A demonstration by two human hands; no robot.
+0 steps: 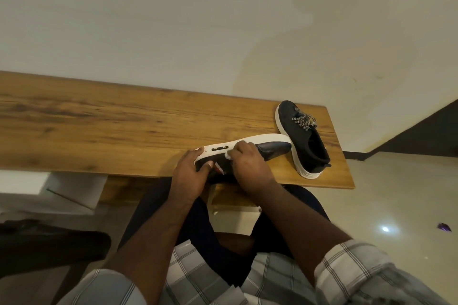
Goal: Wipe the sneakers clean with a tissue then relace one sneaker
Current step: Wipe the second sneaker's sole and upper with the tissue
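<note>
A black sneaker with a white sole (pixel 262 141) lies tipped on its side at the near edge of the wooden table (pixel 111 126), sole facing away from me. My left hand (pixel 190 176) grips its heel end, thumb on the black upper. My right hand (pixel 247 163) pinches a small white tissue (pixel 228 155) against the sole's side. The second black sneaker (pixel 304 141) stands upright at the table's right end, its black-and-white lace loose on top. The first sneaker's toe touches it.
A plain wall rises behind the table. The table's right edge lies just past the second sneaker. A white box (pixel 71 190) sits under the table at left, a dark object (pixel 49 245) on the floor beside my knees.
</note>
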